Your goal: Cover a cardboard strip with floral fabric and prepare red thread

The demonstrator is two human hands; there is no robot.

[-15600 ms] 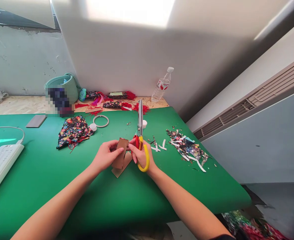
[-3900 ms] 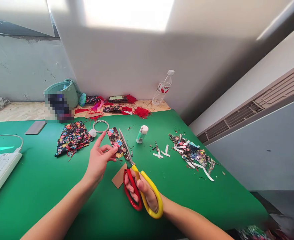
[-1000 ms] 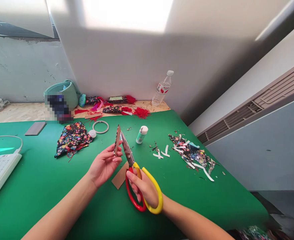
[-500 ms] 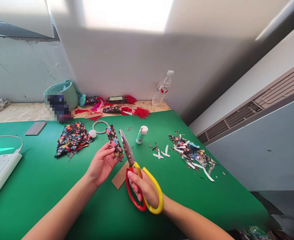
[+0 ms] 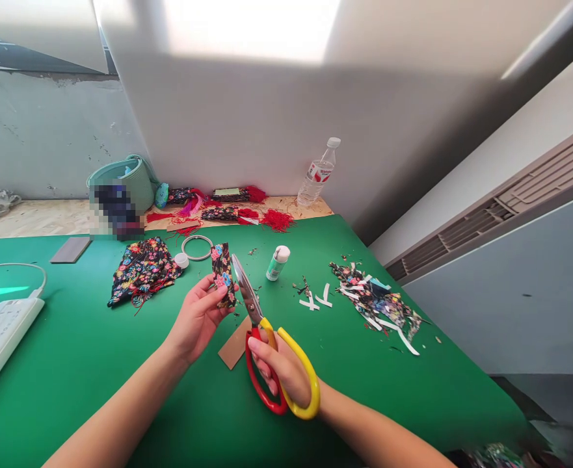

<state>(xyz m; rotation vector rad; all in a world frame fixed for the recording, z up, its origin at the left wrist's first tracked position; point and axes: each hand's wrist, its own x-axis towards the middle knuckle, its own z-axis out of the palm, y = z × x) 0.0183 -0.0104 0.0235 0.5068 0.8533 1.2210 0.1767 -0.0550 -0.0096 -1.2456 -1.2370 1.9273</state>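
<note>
Between thumb and fingers, my left hand pinches a small black floral fabric piece, held upright above the table. My right hand is wrapped round the handles of large scissors, one handle red and one yellow. The blades look closed and point up and left, just right of the fabric. Under the hands lies a brown rectangular card, partly hidden by the scissors. A white-capped bottle stands beyond the blades.
On the green table are a floral cloth bundle, a metal ring, fabric scraps, white strips and a white power strip. Behind are red tassels, a water bottle and a teal basket.
The fabric piece in my left hand has turned more upright, its long edge now nearer parallel to my line of sight. My right hand and the scissors have barely moved.
</note>
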